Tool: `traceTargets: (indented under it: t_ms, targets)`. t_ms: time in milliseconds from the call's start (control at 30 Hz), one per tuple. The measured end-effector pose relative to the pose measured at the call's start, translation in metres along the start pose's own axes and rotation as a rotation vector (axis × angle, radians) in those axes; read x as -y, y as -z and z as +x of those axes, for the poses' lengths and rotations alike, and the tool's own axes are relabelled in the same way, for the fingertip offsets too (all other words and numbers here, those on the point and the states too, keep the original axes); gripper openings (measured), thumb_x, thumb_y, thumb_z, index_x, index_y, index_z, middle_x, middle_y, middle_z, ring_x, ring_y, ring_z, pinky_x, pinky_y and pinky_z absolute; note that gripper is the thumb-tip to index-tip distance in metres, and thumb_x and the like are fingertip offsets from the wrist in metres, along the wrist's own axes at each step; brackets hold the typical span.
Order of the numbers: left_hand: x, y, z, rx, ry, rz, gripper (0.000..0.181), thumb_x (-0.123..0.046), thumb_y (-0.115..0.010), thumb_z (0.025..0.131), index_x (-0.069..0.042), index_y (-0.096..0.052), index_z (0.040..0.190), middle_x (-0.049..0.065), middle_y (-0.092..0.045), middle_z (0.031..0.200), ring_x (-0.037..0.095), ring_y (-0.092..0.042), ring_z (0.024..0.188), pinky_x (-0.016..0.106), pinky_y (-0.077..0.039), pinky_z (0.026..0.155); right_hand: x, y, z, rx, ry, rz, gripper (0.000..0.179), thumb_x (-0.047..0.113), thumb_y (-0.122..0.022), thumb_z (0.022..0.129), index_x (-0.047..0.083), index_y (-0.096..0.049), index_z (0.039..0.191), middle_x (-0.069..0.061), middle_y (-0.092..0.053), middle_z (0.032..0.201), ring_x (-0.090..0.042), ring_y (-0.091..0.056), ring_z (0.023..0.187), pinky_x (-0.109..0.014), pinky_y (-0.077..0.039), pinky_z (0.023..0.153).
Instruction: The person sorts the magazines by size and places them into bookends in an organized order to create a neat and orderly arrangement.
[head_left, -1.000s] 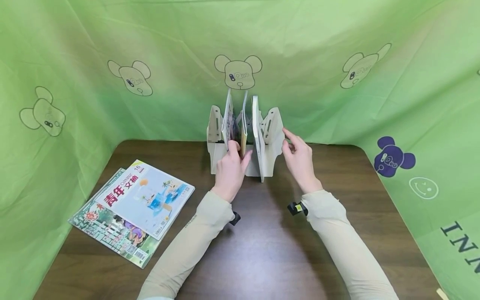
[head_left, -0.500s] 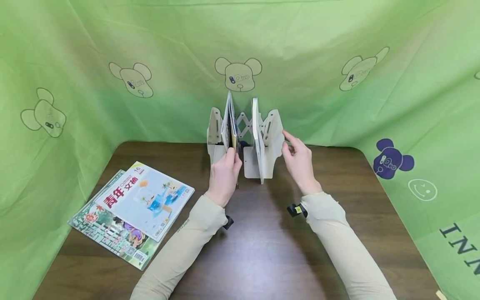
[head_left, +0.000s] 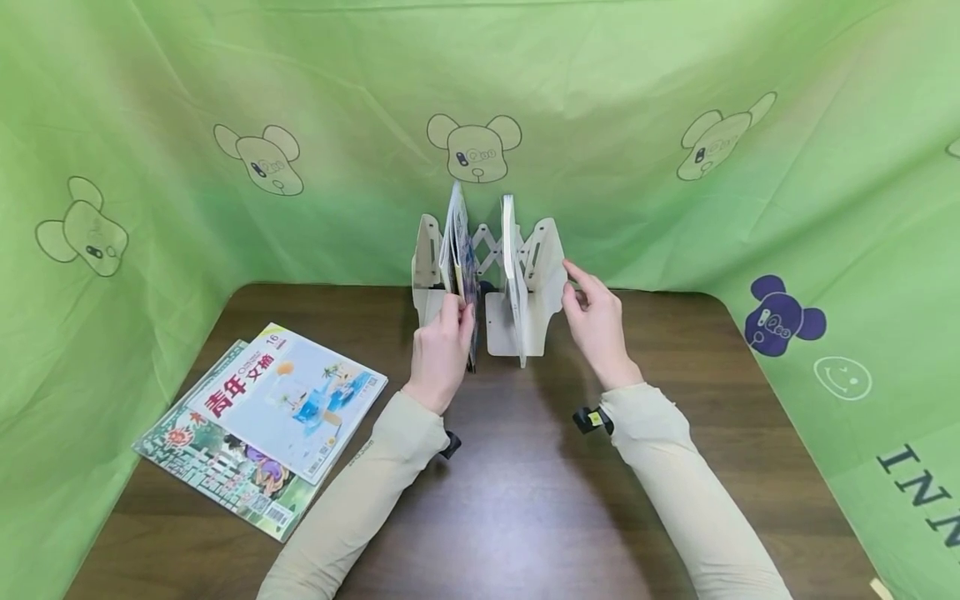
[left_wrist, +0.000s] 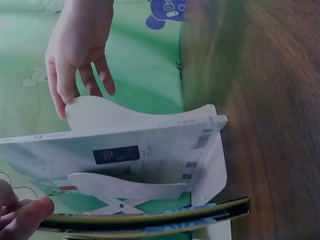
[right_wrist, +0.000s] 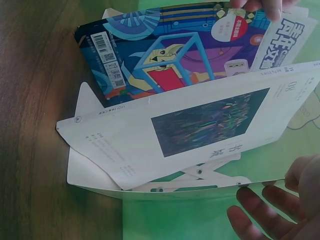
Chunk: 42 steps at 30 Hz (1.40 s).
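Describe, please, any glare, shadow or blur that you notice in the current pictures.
Head view: bright glare on the brown table, plus a dark shadow beside the right sleeve; left wrist view: a hazy green smear near the top, small print on the pale book too soft to read; right wrist view: dimmer than the head view, the right hand partly shaded.

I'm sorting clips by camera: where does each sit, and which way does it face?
Head: on the head, facing forward and down at the table and rack; left hand, right hand and sleeves show.
Left wrist: on that wrist, looking across the rack's pale book; left fingers at lower left, right hand at top.
Right wrist: on that wrist, looking across the same book at a colourful magazine; right fingers at lower right, left fingers at top.
Shared: both wrist views show book and rack.
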<state>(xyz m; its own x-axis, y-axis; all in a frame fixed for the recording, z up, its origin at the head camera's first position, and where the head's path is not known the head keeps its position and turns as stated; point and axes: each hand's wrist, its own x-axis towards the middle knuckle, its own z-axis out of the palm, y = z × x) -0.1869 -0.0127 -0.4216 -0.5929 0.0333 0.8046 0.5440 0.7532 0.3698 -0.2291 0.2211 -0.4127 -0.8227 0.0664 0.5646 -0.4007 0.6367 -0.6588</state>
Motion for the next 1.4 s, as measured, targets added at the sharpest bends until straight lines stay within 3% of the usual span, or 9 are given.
traceTargets:
  t_ms: [200,433,533,800,967,1133,1400]
  targets:
    - [0.003,0.008,0.0,0.043,-0.013,-0.03,0.007,-0.004,-0.066,0.1,0.0,-0.06,0.099,0.01,-0.071,0.079,0.018,-0.072,0.066,0.031,-0.059,0.055,0.0,0.0,0.001,-0.003,0.001,0.012,0.039,0.002,-0.056,0.102,0.005,-0.066,0.14,-0.022,-0.072,0.11,-0.025,-0.065,0.079,-0.008,-0.043,0.069]
    - [0.012,0.02,-0.01,0.074,-0.006,-0.056,0.006,-0.007,-0.063,0.1,-0.002,-0.064,0.098,0.008,-0.074,0.082,0.017,-0.075,0.071,0.033,-0.061,0.059,-0.001,-0.001,-0.001,-0.003,0.007,0.01,0.039,0.002,-0.056,0.102,0.005,-0.066,0.14,-0.021,-0.071,0.103,-0.019,-0.059,0.075,-0.012,-0.043,0.067]
    - [0.019,0.029,-0.015,0.088,0.024,-0.083,0.007,-0.008,-0.063,0.1,-0.002,-0.065,0.097,0.008,-0.074,0.084,0.018,-0.075,0.072,0.033,-0.062,0.061,-0.001,0.0,-0.002,-0.004,0.008,0.012,0.039,0.002,-0.056,0.102,0.005,-0.066,0.14,-0.021,-0.071,0.103,-0.019,-0.059,0.075,-0.011,-0.043,0.068]
    - [0.046,0.064,-0.025,0.156,0.245,-0.123,0.012,-0.012,-0.069,0.099,0.0,-0.069,0.101,0.013,-0.076,0.089,0.023,-0.075,0.075,0.035,-0.063,0.068,-0.002,0.0,0.0,0.002,0.006,0.034,0.04,0.0,-0.057,0.102,0.005,-0.066,0.14,-0.022,-0.072,0.108,-0.026,-0.063,0.077,-0.007,-0.041,0.067]
    - [0.065,0.091,-0.032,0.215,0.373,-0.048,0.025,-0.019,-0.072,0.099,0.003,-0.07,0.111,0.016,-0.076,0.095,0.028,-0.076,0.08,0.045,-0.062,0.074,-0.001,0.001,0.0,0.002,0.001,0.031,0.039,0.001,-0.058,0.102,0.005,-0.066,0.14,-0.022,-0.072,0.107,-0.026,-0.063,0.077,-0.008,-0.04,0.066]
    - [0.087,0.114,-0.044,0.304,0.472,0.014,0.039,-0.024,-0.071,0.099,0.005,-0.068,0.125,0.022,-0.075,0.111,0.037,-0.074,0.099,0.052,-0.059,0.086,0.0,0.0,-0.001,-0.005,0.006,0.014,0.039,0.002,-0.058,0.102,0.006,-0.066,0.14,-0.02,-0.072,0.103,-0.021,-0.059,0.074,-0.011,-0.04,0.066]
    - [0.119,0.148,-0.065,0.427,0.608,0.153,0.06,-0.025,-0.068,0.101,0.016,-0.052,0.142,0.038,-0.06,0.134,0.055,-0.059,0.121,0.066,-0.049,0.101,-0.001,0.0,-0.001,-0.002,0.028,0.008,0.038,0.003,-0.058,0.102,0.005,-0.066,0.14,-0.018,-0.069,0.097,-0.017,-0.051,0.068,-0.015,-0.038,0.062]
